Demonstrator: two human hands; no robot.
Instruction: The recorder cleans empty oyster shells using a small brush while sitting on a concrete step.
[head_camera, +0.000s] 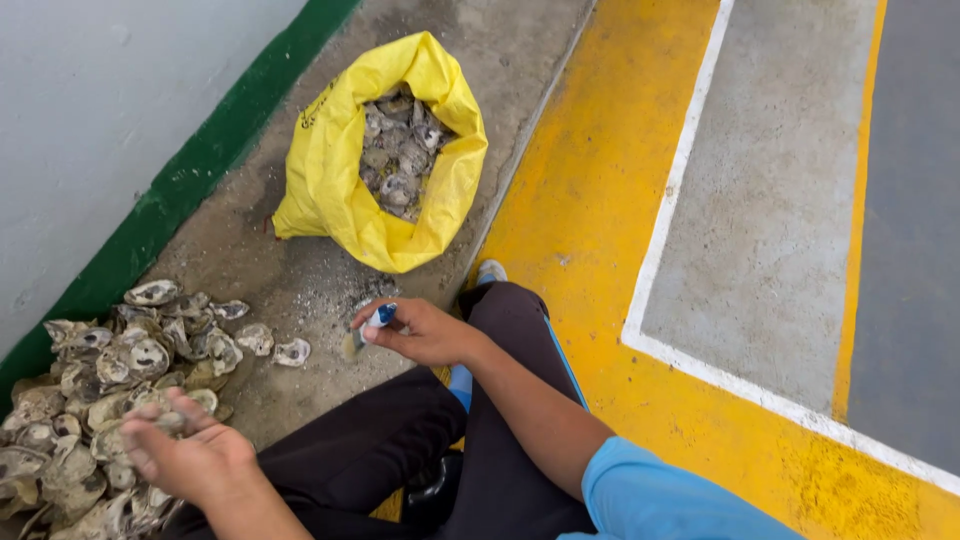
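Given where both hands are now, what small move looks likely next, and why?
Probably bring the brush in the right hand over to the shell that the left hand holds above the loose shell pile; the two are still apart.

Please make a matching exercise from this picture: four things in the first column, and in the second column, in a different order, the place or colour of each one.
Things:
1. yellow bag
2. loose pile of shells
3. brush with a blue handle
4. white line

Places:
A. in the right hand
B. painted on the floor, at the right
C. standing open near the wall, with shells inside
D. on the floor beside the left hand

Pairs: 1-C, 2-D, 3-A, 4-B
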